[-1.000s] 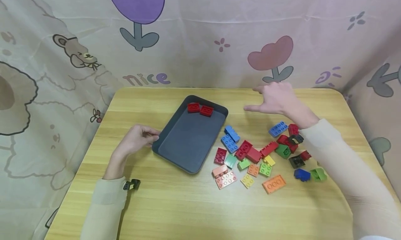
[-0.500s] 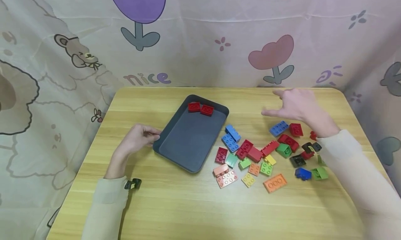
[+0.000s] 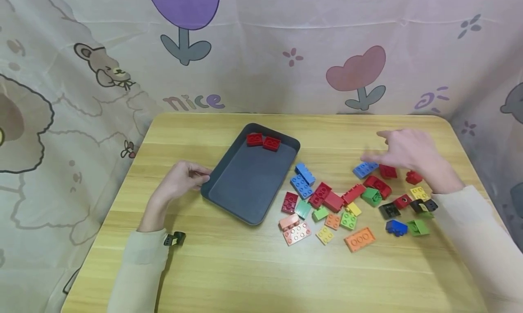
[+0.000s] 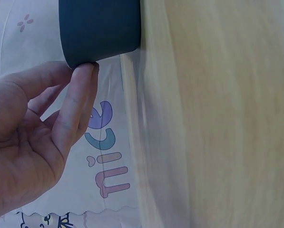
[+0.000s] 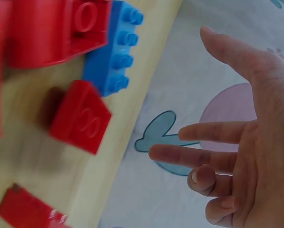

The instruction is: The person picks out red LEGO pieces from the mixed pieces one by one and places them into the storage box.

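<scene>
A dark grey tray [image 3: 249, 186] lies slanted on the table, with two red building bricks [image 3: 263, 142] at its far end. My left hand [image 3: 180, 181] holds the tray's left edge between thumb and fingertips, as the left wrist view also shows at the dark tray wall [image 4: 101, 28]. Over the right side of the table hovers my right hand [image 3: 408, 151], thumb and index finger spread and nothing between them. Beneath its fingers is a blue brick [image 3: 365, 170], partly covered in the head view. In the right wrist view the hand [image 5: 246, 156] is apart from a red brick [image 5: 82, 116].
Many loose bricks lie right of the tray, among them blue [image 3: 301, 186], red [image 3: 333, 201], orange [image 3: 359, 239] and green [image 3: 371, 196] ones. The wooden table [image 3: 229, 267] ends at a patterned cloth [image 3: 253, 77] behind it.
My right hand has moved right and toward me, from near the back edge to above the blue brick, staying empty. My left hand and the tray have stayed put.
</scene>
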The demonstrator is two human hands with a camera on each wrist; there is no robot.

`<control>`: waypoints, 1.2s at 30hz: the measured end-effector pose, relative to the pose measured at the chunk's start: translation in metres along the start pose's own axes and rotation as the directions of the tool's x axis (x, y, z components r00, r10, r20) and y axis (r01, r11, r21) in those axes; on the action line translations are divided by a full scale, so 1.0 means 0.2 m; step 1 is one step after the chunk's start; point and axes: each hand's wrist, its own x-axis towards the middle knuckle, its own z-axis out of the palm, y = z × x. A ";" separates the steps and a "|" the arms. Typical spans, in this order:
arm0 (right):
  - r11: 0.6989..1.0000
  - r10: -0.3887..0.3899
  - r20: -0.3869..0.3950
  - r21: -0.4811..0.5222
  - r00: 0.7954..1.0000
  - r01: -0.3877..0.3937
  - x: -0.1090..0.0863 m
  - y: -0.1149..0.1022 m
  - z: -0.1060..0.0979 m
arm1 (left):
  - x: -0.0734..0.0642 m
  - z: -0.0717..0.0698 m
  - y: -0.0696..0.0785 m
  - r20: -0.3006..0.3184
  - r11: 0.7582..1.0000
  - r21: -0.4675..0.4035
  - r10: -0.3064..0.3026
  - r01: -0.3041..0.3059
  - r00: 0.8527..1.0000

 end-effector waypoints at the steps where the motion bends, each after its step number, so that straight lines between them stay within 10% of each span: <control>1: 1.000 0.003 0.004 0.002 1.000 -0.003 -0.01 0.01 0.01 | 0.00 0.00 0.00 -0.001 1.000 0.001 0.001 -0.001 1.000; 36: 0.999 0.003 0.126 0.049 0.992 -0.010 -0.08 0.17 0.18 | 0.00 0.01 0.00 -0.015 1.000 -0.001 0.027 -0.027 1.000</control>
